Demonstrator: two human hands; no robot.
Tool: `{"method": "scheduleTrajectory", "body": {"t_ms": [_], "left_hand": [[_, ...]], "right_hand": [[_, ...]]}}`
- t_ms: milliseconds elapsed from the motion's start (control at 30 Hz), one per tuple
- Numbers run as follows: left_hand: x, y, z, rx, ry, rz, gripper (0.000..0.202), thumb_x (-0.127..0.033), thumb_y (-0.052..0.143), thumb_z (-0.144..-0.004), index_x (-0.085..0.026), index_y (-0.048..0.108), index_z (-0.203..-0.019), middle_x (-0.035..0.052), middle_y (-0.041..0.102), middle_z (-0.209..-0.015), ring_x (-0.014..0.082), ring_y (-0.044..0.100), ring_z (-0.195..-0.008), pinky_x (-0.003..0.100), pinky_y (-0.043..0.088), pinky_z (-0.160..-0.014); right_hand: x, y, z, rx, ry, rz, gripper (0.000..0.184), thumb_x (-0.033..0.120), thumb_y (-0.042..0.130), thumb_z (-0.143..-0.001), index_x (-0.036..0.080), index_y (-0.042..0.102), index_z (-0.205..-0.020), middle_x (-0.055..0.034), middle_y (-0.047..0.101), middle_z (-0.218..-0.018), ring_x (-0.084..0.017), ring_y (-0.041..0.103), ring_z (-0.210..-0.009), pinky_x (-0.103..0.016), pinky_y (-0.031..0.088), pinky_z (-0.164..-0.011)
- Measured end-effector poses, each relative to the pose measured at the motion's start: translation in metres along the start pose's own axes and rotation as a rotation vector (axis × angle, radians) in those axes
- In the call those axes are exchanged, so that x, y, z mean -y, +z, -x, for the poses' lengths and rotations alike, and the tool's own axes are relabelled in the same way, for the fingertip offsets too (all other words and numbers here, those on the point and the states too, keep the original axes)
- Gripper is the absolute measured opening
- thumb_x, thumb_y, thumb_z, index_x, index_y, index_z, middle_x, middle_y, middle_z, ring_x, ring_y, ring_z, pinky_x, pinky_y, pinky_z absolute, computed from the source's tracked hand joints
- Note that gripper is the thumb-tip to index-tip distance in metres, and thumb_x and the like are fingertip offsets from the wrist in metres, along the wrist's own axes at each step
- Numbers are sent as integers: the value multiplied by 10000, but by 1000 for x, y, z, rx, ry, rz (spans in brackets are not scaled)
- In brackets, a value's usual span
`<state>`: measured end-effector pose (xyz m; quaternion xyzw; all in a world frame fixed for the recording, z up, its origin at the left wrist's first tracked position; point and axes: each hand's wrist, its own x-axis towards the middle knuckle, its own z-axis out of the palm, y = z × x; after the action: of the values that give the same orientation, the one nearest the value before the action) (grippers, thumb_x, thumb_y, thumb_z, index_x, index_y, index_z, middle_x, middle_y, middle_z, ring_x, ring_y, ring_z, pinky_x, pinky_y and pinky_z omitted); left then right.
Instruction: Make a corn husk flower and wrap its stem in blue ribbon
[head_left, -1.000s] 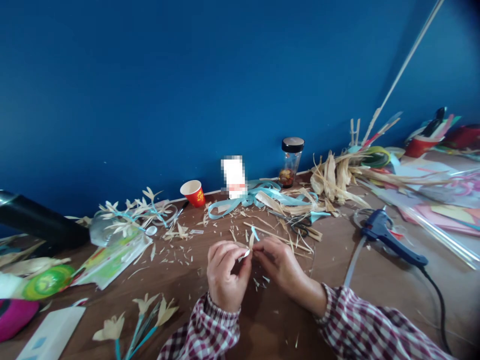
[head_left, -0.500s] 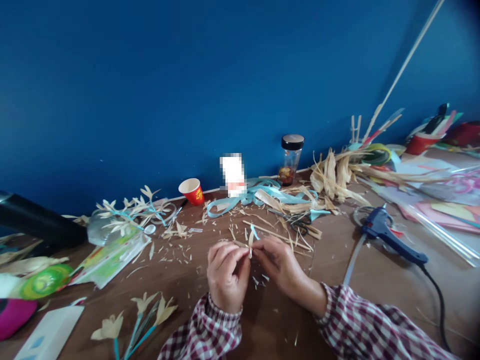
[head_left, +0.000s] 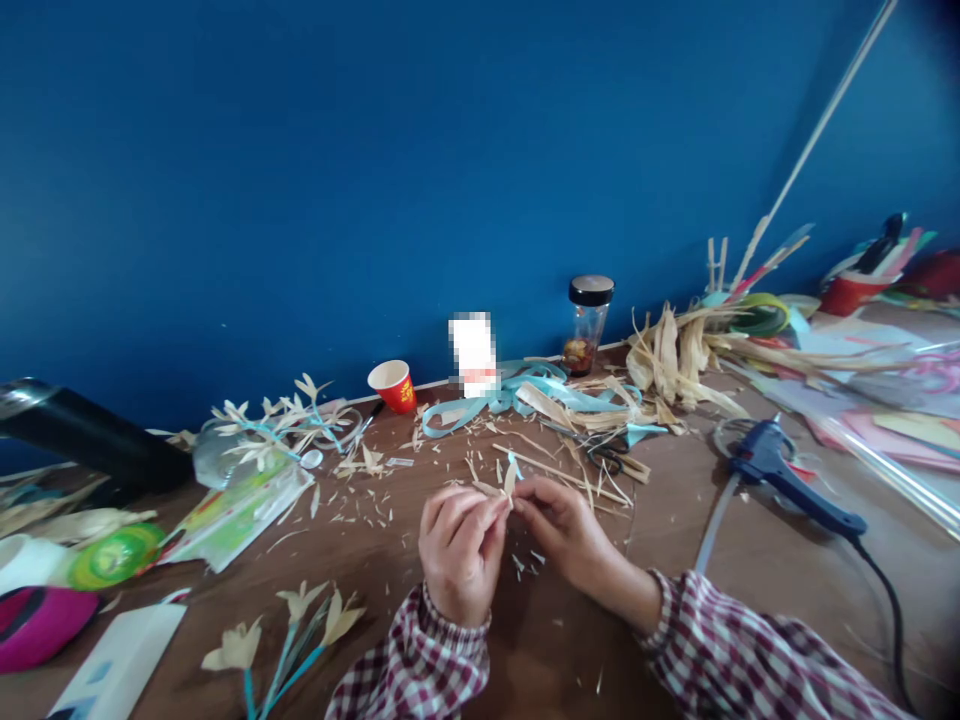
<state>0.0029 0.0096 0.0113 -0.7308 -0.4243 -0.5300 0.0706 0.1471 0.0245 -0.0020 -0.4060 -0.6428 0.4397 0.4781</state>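
Observation:
Between my two hands is a small pale corn-husk flower point(head_left: 510, 480), its petals pointing up. My left hand point(head_left: 459, 545) is closed, pinching it from the left with thumb and fingertips. From the other side, my right hand point(head_left: 570, 535) pinches the same piece near its base, fingers bent. The fingers hide its lower end. A bit of light blue shows just behind it. Several finished husk flowers point(head_left: 298, 603) on blue stems lie at the front left. Small husk scraps litter the table point(head_left: 375, 560) around my hands.
A blue glue gun point(head_left: 795, 475) with its cord lies on the right. Behind my hands are scissors point(head_left: 606, 458), blue ribbon point(head_left: 450, 415), dried husks point(head_left: 671, 350), a red paper cup point(head_left: 401, 390) and a lidded jar point(head_left: 589, 325). A black bottle point(head_left: 90, 440) leans at left.
The view has shifted slightly, so everything sits a little further right and lower. Both hands keep their pinch on the husk flower, with only slight finger movement.

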Motion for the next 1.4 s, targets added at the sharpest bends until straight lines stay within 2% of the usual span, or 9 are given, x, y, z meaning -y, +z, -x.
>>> {"method": "scheduleTrajectory", "body": {"t_ms": [100,267,433,600,767,867,1000,1400], "left_hand": [[-2,-1,-2,-39,-1,8,324,-30,716,-659,-164,637,-944,54,673,-850,191,578,-862,372,495,-793],[-2,0,-3,-43,-38,3,282,-33,720,-661,-159,636,-899,51,678,-834,186,578,-860,364,498,-786],[-1,-1,-3,-11,-23,-38,256,-35,714,-668,-171,655,-877,45,674,-810,186,569,-843,362,491,-778],[-2,-2,-3,-41,9,-79,261,-41,723,-655,-185,661,-863,43,667,-811,194,561,-846,371,476,-790],[1,-1,-5,2,-91,-45,188,-95,721,-673,-169,647,-829,58,635,-826,191,559,-827,363,464,-770],[4,-1,-4,59,-104,-26,135,-108,707,-688,-166,642,-792,58,620,-811,189,554,-816,357,462,-757],[7,1,-3,51,-110,-5,142,-95,697,-692,-172,650,-802,56,616,-816,186,552,-818,349,463,-750],[5,2,0,114,-246,31,86,-137,650,-719,-189,646,-788,37,604,-789,190,560,-796,341,465,-730]], "right_hand": [[0,3,-1,18,50,-120,151,302,541,-854,176,624,-835,-12,617,-741,-134,541,-668,-234,437,-614],[1,3,-1,11,79,-165,141,302,550,-848,179,616,-824,6,592,-710,-115,513,-629,-218,425,-581],[0,3,0,-11,49,-64,141,282,543,-851,174,633,-846,-17,624,-761,-137,548,-695,-241,448,-637],[-1,4,0,-28,15,6,141,279,538,-852,178,636,-841,-19,630,-749,-141,555,-681,-244,448,-625],[-2,1,-1,-40,25,37,144,282,524,-862,180,625,-856,-32,640,-788,-157,583,-718,-260,464,-654],[0,-4,-2,-52,-36,166,123,246,525,-860,190,634,-853,-37,648,-815,-169,591,-763,-275,458,-695],[2,-9,-3,-26,-108,308,132,202,508,-869,210,638,-888,-33,656,-849,-179,585,-811,-292,440,-741],[6,-11,-2,17,-115,408,151,204,483,-883,212,630,-915,-36,656,-864,-189,568,-834,-306,425,-760]]}}
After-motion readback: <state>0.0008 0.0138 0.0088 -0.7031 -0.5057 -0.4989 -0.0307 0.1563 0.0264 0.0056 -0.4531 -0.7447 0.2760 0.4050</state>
